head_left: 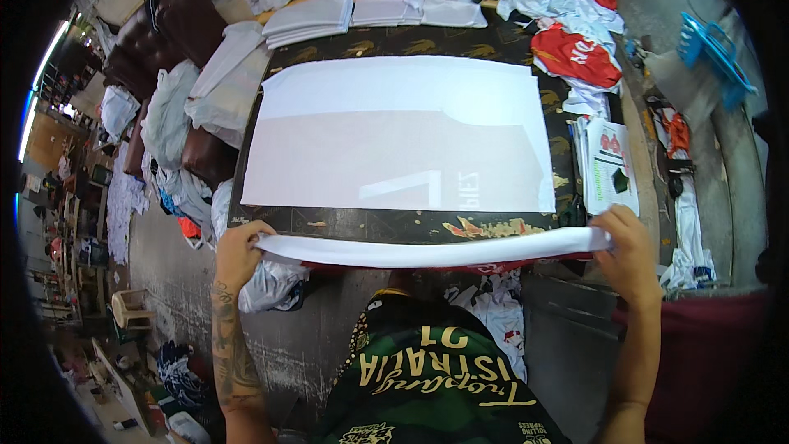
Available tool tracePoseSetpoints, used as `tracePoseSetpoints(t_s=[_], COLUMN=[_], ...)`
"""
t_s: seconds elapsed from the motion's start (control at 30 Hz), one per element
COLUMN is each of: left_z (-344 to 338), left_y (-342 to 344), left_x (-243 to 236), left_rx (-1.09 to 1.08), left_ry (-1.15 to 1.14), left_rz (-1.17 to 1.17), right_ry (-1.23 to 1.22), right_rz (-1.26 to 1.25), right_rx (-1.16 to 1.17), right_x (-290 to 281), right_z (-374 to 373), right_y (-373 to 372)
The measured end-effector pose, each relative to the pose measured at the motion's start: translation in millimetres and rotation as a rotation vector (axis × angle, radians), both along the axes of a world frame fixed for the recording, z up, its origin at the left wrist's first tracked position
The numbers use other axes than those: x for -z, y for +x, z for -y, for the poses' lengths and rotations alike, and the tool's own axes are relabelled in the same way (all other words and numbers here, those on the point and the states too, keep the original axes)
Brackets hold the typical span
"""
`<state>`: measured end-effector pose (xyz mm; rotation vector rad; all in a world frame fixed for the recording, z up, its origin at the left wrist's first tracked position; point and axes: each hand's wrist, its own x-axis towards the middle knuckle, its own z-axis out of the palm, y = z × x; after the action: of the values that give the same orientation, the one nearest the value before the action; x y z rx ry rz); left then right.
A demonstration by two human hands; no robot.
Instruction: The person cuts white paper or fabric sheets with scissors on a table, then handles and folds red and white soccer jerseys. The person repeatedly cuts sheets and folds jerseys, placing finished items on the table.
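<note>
Both hands, my left hand (238, 253) and right hand (629, 253), gripped the white cloth (427, 251) closed-fisted by its ends, best kept taut and level above the table (411, 226).

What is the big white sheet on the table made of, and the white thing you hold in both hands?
The white sheet looks like thin, smooth paper: flat, sharp-edged, faintly see-through where layers overlap. The white strip between the left hand and the right hand looks like soft matte cloth, since it sags and bends. The table seems glossy black with worn gold patterns.
</note>
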<state>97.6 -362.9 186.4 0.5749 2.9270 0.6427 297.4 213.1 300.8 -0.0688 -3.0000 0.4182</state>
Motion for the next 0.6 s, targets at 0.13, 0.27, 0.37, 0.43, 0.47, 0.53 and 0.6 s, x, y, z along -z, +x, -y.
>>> tracePoseSetpoints(t_s=[0.13,0.27,0.37,0.43,0.47,0.53,0.6], left_z=[35.5,34.5,47.2,64.8,73.4,86.3,86.2], left_y=[-24.0,-45.4,-76.7,-118.1,-143.4,-201.0,-267.7], left_x=[31.0,35.5,-2.5,-32.4,-41.7,-47.1,-27.5], left_rx=[-0.121,-0.641,-0.079,0.013,-0.100,-0.261,-0.434], left_ry=[-0.017,0.830,0.720,0.096,0.097,0.203,0.468], left_rz=[-0.027,0.292,0.502,0.186,0.175,-0.005,-0.225], right_ry=[-0.120,-0.236,-0.431,-0.522,-0.580,-0.689,-0.670], right_rz=[0.079,0.130,-0.109,-0.298,-0.454,-0.626,-0.732], right_rx=[0.129,0.207,0.354,0.323,0.225,0.425,0.512], right_x=[24.1,39.8,24.8,12.3,16.6,26.1,39.6], right_z=[-44.4,-95.6,-126.4,-140.7,-140.1,-141.5,-145.4], right_y=[-3.6,-4.8,-22.4,-50.9,-67.3,-111.9,-165.7])
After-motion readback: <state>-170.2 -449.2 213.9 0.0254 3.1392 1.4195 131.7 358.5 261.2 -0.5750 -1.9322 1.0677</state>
